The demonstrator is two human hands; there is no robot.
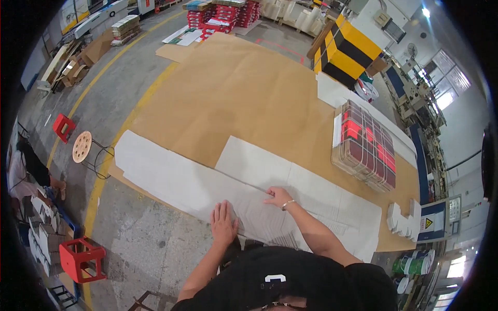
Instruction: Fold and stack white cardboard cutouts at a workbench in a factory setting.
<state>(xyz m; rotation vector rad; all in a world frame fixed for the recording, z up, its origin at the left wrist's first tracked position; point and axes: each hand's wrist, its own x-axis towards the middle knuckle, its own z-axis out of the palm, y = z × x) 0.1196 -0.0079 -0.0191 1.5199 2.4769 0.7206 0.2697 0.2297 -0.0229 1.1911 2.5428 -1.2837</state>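
Note:
A long white cardboard sheet (166, 173) lies along the near side of the brown-covered table. My left hand (223, 225) rests flat on its near part, fingers stretched out and slightly apart. Farther right, my right hand (279, 198) has its fingers curled together at the sheet's far edge, seemingly pinching it; the fingertips are partly hidden. Beyond and to the right of that edge, another white cardboard sheet (259, 160) lies on the brown paper. Several overlapping sheet edges (282, 236) fan out between my arms, close to my body.
Brown paper (228, 88) covers the table. A strapped stack of dark red printed pieces (365, 145) stands at its right, with small white stacks (404, 220) nearer me. Red stools (83, 259) and a round-topped stool (82, 146) stand on the floor at left.

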